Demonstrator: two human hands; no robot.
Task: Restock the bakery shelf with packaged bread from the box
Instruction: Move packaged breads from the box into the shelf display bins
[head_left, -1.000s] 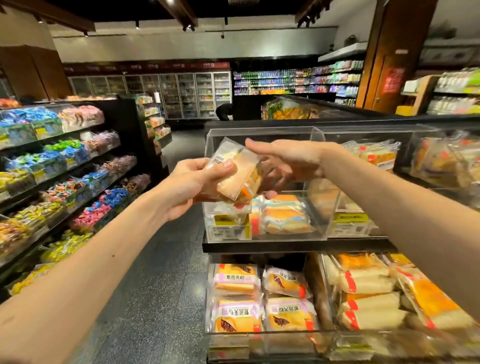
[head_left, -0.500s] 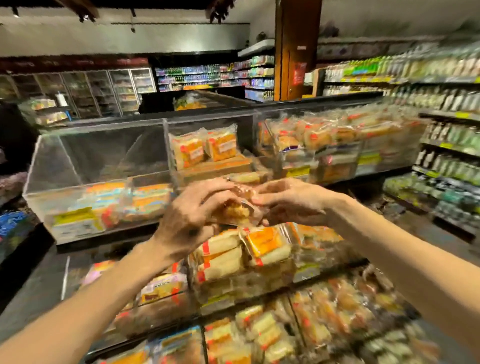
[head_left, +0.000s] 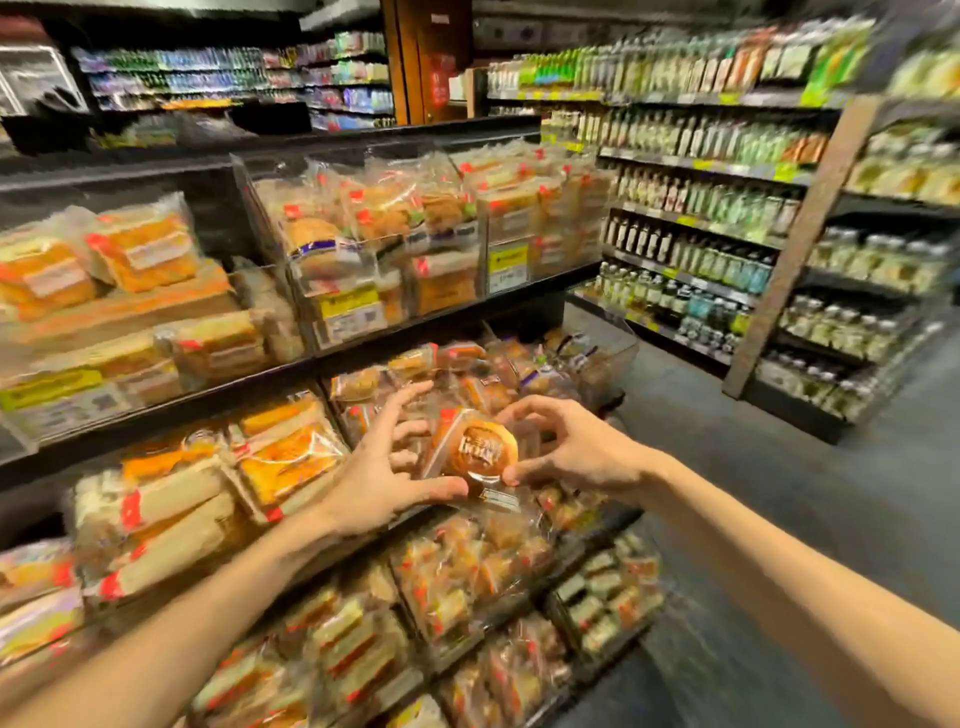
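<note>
Having dropped below the top bins, the right hand (head_left: 576, 452) pinches a bun packet (head_left: 475, 452) before the bakery shelf (head_left: 457, 313), while the left hand (head_left: 374, 483), fingers spread, seemingly steadies it for placing.

Both bare forearms reached in from the near edge, the left hand (head_left: 382, 470) splayed with its thumb touching the packaged bun (head_left: 475, 452), the right hand (head_left: 576, 452) pinching it between curled forefinger and thumb.
</note>
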